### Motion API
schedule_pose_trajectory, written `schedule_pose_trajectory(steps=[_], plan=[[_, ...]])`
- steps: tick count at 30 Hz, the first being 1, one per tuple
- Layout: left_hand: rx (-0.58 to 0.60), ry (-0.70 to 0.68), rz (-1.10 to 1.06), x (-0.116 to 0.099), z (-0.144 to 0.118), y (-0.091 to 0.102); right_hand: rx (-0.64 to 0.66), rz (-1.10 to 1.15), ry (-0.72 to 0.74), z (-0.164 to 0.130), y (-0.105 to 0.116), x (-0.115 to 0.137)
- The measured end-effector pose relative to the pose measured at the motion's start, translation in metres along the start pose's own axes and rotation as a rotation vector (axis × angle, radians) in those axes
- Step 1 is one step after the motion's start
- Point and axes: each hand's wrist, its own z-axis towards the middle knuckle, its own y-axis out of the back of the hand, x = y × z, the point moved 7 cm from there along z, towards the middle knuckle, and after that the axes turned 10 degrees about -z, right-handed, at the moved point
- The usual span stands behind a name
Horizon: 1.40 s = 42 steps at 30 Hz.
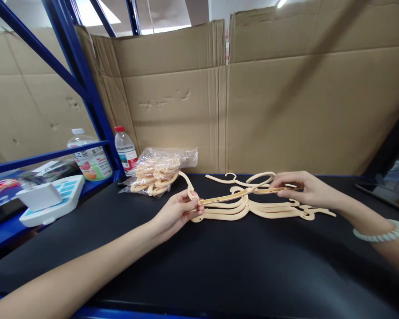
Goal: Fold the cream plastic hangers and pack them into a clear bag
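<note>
My left hand pinches one end of a beige plastic hanger, near a curved piece that sticks up and back. At the other end, my right hand has its fingers closed on the same hanger, which is held slanted above the table. Beneath it, several more beige hangers lie nested in a flat stack. Behind the stack is another beige hanger with its hook up. Parts of the held hanger are hidden by my fingers.
Clear bags of beige hangers lie back left on the black table. Beside them stands a red-capped bottle. A blue metal frame and a white-and-blue device are at the left. Cardboard walls the back; a dark tablet-like slab lies right.
</note>
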Motion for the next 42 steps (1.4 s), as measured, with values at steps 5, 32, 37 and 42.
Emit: schedule_pose_trajectory(steps=[5,32,37,42], plan=[[-0.04,-0.049,0.016,-0.002,0.0,0.004,-0.01,-0.009,-0.012,0.0,-0.001,0.003],[-0.255,-0.158,-0.031,-0.014,-0.005,0.009,0.015,0.133,-0.151,0.002,-0.007,0.002],[0.029,-0.187,0.48,-0.009,-0.016,-0.02,-0.016,0.197,-0.177,0.0,0.002,-0.008],[0.693,-0.362,1.118,0.011,-0.058,-0.082,0.122,0.241,-0.205,-0.003,0.001,-0.013]])
